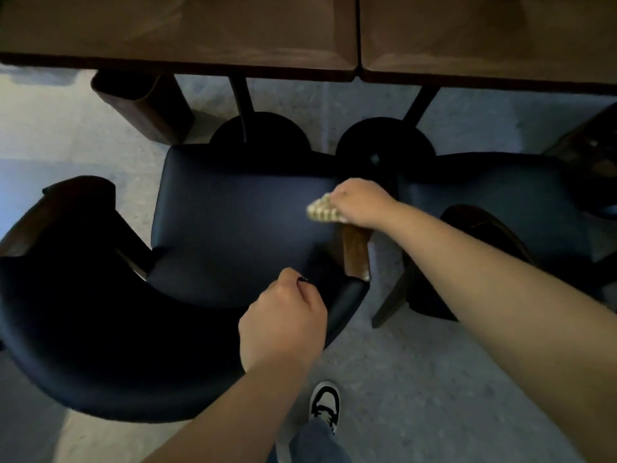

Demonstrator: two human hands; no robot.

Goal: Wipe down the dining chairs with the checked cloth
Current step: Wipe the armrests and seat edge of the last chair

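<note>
The right hand (362, 203) is gripping the bunched checked cloth (322, 210), fingers curled over it, and pressing it onto the top of the wooden armrest (354, 250) at the right edge of the near dining chair (240, 225). The left hand (283, 320) is hovering over the chair's curved dark backrest (100, 345), fingers curled in a loose fist and holding nothing. A second dark-seated chair (494, 198) is standing just beside on the right, and both are tucked toward the wooden tables (180, 31) above. A sneaker (324, 404) is showing on the grey floor below.
</note>
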